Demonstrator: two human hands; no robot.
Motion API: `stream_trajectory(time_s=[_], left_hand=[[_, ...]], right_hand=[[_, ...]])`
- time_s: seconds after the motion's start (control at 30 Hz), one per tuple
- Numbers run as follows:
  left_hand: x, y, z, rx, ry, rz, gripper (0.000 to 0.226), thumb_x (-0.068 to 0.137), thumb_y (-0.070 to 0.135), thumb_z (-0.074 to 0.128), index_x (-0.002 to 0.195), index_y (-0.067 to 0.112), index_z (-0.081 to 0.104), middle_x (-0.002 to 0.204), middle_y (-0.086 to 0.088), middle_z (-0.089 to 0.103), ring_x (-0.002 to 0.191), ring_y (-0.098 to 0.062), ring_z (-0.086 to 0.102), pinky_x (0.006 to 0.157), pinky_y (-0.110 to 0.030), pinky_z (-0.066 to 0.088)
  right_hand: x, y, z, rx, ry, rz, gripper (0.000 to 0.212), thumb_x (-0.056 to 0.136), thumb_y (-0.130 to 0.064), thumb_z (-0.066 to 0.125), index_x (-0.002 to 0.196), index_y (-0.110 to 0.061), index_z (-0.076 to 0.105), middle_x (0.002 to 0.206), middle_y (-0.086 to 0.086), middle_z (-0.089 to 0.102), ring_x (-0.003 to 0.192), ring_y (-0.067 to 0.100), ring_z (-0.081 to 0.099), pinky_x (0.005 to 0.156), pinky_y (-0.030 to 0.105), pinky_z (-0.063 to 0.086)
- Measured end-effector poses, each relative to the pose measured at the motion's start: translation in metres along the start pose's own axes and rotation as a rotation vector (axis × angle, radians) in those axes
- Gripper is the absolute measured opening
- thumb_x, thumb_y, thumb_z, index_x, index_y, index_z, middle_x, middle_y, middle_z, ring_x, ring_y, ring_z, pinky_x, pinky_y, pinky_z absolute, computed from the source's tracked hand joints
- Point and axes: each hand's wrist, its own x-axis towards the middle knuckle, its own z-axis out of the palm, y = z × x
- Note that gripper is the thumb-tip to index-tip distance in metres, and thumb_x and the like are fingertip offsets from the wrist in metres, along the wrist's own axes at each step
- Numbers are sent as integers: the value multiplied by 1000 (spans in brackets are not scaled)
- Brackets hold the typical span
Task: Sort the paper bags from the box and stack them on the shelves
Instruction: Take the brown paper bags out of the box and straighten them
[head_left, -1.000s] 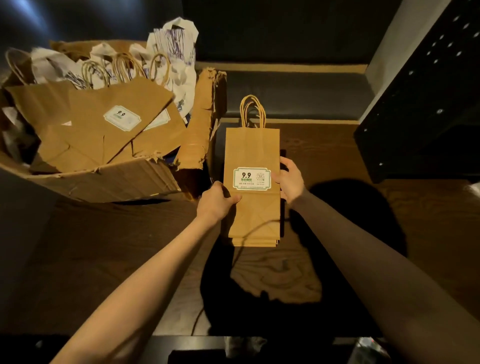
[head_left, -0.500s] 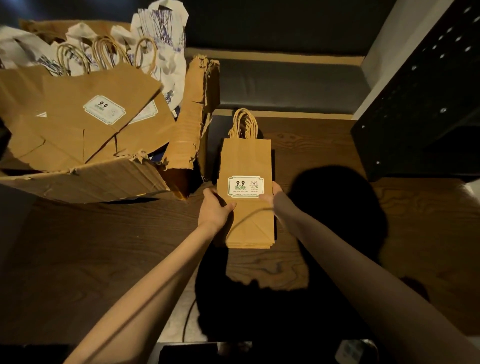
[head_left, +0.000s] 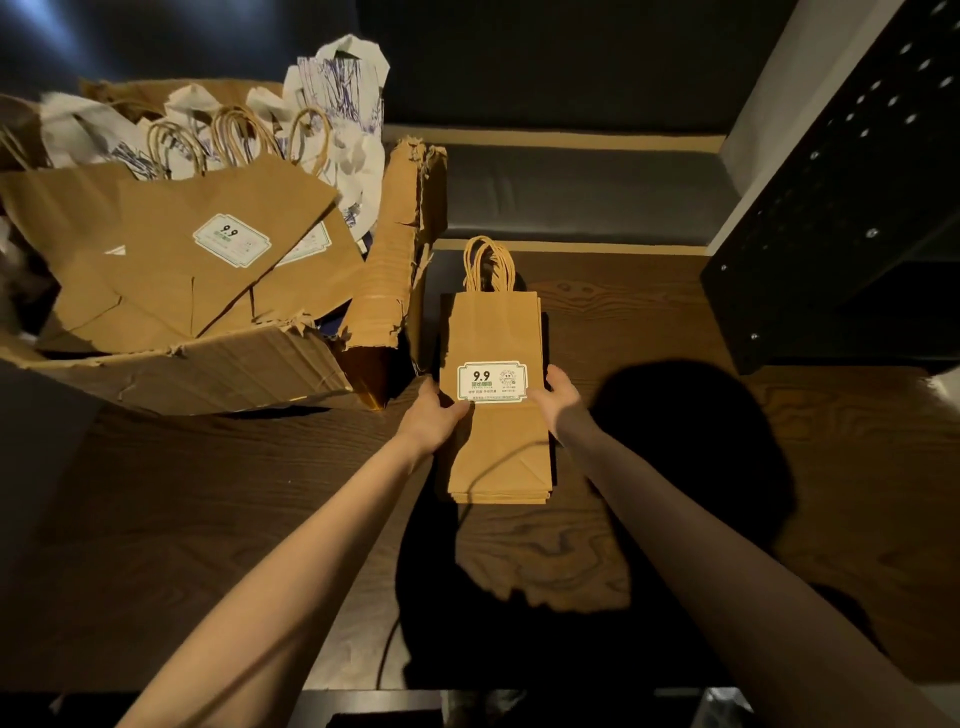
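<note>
A small stack of flat brown paper bags with twisted handles lies on the dark wooden table; the top one carries a white "9.9" label. My left hand grips the stack's left edge at label height, thumb on top. My right hand holds the right edge opposite it. A torn cardboard box at the left holds several larger brown bags and white printed bags.
A black perforated metal shelf unit stands at the right, its lower edge over the table. A grey padded bench runs behind the table. The box's torn flap stands just left of the stack.
The stack and both hands have stayed in nearly the same spot on the table; my hands slid slightly down the stack's sides, squaring its edges. The view shifted a little.
</note>
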Motion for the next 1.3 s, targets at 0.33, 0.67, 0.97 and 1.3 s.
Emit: stream_trajectory(time_s=[0.33, 0.67, 0.97, 1.3], left_hand=[[-49, 95, -33, 56, 185, 278, 40, 95, 19, 52, 130, 3, 42, 128, -16, 51, 114, -28, 52, 84, -28, 41], [-70, 140, -149, 58, 327, 456, 17, 94, 21, 49, 83, 13, 59, 75, -4, 58, 70, -18, 53, 65, -28, 40], [-31, 89, -298, 136, 246, 504, 14, 96, 20, 47, 89, 11, 56, 86, -7, 60, 73, -19, 52, 57, -25, 38], [23, 31, -369, 249, 274, 442, 13, 96, 19, 47, 87, 12, 53, 88, -8, 61, 77, -20, 54, 60, -28, 40]], right_hand=[[-44, -87, -32, -210, 108, -410, 30, 98, -20, 42, 121, -16, 62, 121, 2, 62, 113, 17, 56, 99, 38, 47], [-69, -187, 21, -303, 89, -672, 23, 96, -15, 47, 113, -19, 62, 116, 0, 60, 103, 11, 54, 83, 23, 47], [-56, -236, 133, -370, 82, -678, 26, 95, -12, 45, 113, -14, 63, 118, 5, 60, 99, 15, 55, 82, 27, 44], [-15, -234, 199, -504, 124, -545, 27, 95, -15, 41, 115, -15, 59, 121, 6, 60, 96, 18, 54, 75, 28, 42]])
